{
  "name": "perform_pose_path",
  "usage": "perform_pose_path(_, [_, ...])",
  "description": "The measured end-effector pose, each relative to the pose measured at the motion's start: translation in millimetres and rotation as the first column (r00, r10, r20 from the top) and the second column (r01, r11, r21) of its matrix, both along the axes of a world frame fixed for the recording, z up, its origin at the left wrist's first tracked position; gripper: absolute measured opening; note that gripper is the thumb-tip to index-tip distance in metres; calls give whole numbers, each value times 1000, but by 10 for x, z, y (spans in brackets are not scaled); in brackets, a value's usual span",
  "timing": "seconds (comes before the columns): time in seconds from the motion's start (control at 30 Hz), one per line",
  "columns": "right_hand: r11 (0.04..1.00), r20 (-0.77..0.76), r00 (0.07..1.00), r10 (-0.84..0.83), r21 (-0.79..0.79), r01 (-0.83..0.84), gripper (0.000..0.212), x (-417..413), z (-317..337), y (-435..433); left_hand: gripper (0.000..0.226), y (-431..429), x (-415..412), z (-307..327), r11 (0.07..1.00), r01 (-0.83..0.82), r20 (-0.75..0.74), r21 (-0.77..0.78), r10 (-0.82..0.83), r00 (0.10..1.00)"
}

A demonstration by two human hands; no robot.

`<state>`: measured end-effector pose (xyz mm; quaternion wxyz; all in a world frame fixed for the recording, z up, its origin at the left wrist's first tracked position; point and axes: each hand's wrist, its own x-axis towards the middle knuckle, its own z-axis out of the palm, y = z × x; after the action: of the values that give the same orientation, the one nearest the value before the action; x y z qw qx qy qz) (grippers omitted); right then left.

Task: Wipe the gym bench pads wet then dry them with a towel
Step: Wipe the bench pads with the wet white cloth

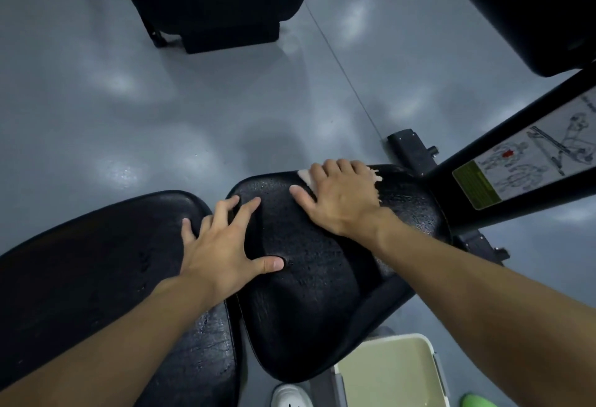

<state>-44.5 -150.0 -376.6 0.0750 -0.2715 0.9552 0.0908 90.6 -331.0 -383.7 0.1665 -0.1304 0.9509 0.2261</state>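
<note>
Two black bench pads fill the lower half of the head view: a long back pad [96,264] on the left and a smaller seat pad [316,294] in the middle, its surface wet and beaded. My right hand [338,197] presses flat on a pale cloth [304,176] at the seat pad's far edge; only the cloth's corners show around the fingers. My left hand [225,245] rests with fingers spread across the gap between the two pads, holding nothing.
A black machine post [503,174] with an exercise sticker rises at the right. A beige bucket [387,371] with water stands on the grey floor below the seat. Other black equipment [213,0] stands at the top. A white shoe [290,397] shows at the bottom.
</note>
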Motion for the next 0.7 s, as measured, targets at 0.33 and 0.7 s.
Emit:
perform_pose_path(0.33, [985,-68,987,-143,86,149,76,-100,25,34,120,-205,247,-132,999,7,-49,52,-4,999])
perform_pose_path(0.7, [995,25,996,-85,61,83,73,-268,84,192,107,-187,413,-133,999,-5,-61,44,7,998])
